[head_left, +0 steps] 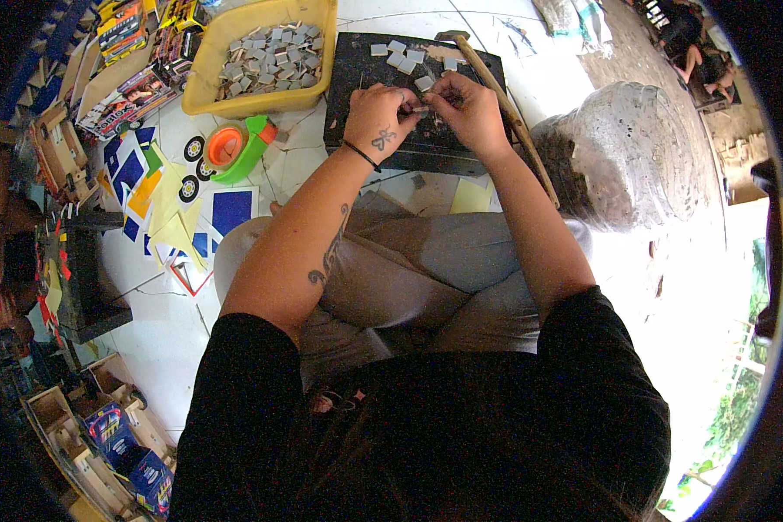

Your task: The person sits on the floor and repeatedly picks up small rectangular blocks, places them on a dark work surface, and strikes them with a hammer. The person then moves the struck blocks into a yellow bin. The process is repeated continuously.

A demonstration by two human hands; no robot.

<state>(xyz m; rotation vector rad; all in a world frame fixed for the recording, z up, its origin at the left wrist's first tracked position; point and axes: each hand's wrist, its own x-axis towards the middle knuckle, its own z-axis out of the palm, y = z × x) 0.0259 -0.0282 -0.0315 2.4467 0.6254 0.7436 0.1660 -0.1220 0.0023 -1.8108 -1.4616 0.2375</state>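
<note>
Both hands meet over a low black table. My left hand is closed, its fingertips pinching a small pale piece whose exact kind I cannot make out. From the other side, the closed fingers of my right hand grip at the same spot. Just beyond the fingertips is a small grey-topped square block. More such blocks lie loose at the table's far side. A hammer with a wooden handle rests along the table's right edge.
A yellow tub of grey-topped blocks stands at the far left. Nearby are a green tape dispenser with orange tape, black toy wheels and coloured sheets. A plastic-wrapped bundle sits right. Wooden toy trucks line the left.
</note>
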